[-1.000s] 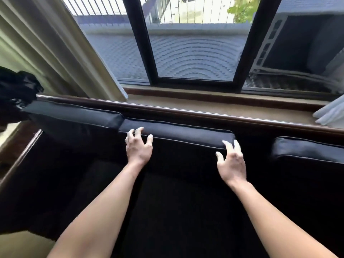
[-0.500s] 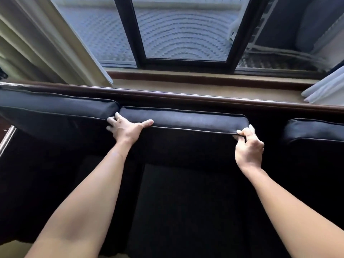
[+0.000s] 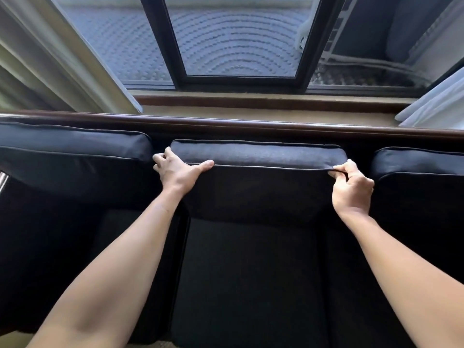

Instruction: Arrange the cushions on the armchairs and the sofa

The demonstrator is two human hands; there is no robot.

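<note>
A dark sofa with a wooden back rail (image 3: 251, 125) fills the lower view. Three dark blue back cushions lean upright against it. My left hand (image 3: 175, 173) grips the top left corner of the middle back cushion (image 3: 256, 153), thumb along its front edge. My right hand (image 3: 351, 188) pinches the piped seam at that cushion's top right corner. The left back cushion (image 3: 72, 144) and the right back cushion (image 3: 421, 162) stand beside it with narrow gaps. The dark seat cushion (image 3: 248, 280) lies below between my forearms.
Behind the sofa runs a window sill (image 3: 263, 108) under a black-framed window (image 3: 241, 38). A pale curtain (image 3: 62, 61) hangs at the left and a white curtain (image 3: 434, 106) at the right. A wooden armrest edge (image 3: 3, 180) shows at far left.
Both hands went from resting open on the middle cushion's top to gripping its two upper corners. The cushion now stands a little apart from the left one, and the view tilted down.
</note>
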